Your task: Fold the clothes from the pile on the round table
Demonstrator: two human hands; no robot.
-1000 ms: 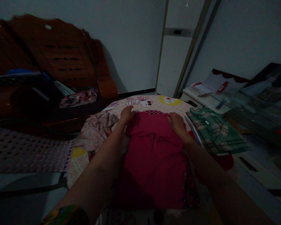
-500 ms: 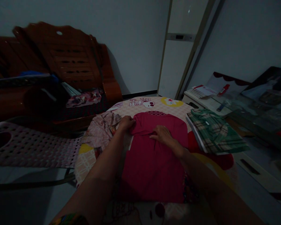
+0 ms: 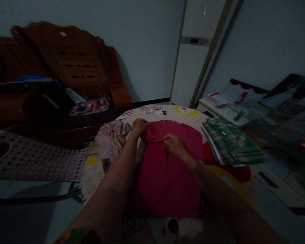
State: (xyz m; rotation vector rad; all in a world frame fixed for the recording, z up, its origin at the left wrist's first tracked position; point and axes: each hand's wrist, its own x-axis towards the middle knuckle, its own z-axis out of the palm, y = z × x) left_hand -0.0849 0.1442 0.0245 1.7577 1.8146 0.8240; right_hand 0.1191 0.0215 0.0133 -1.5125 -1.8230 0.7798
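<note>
A dark pink garment (image 3: 167,183) lies spread on a round table with a patterned cloth (image 3: 190,118). My left hand (image 3: 140,126) pinches the garment's upper left edge. Near its upper middle, the fingers of my right hand (image 3: 176,145) are closed on a fold of the same fabric. Left of my left forearm sits a crumpled pale floral cloth (image 3: 110,139). A folded green plaid garment (image 3: 232,142) rests at the table's right side.
At the left stand a wooden bench (image 3: 78,64) with cloths on it and a woven chair (image 3: 45,157). On the right is a low cabinet (image 3: 277,189) carrying papers and a red item (image 3: 241,98). A tall white unit (image 3: 190,67) stands behind.
My left hand has moved slightly up and right with the garment's edge. My right hand's fingers have closed on the fabric, and the fold at the upper left has shifted.
</note>
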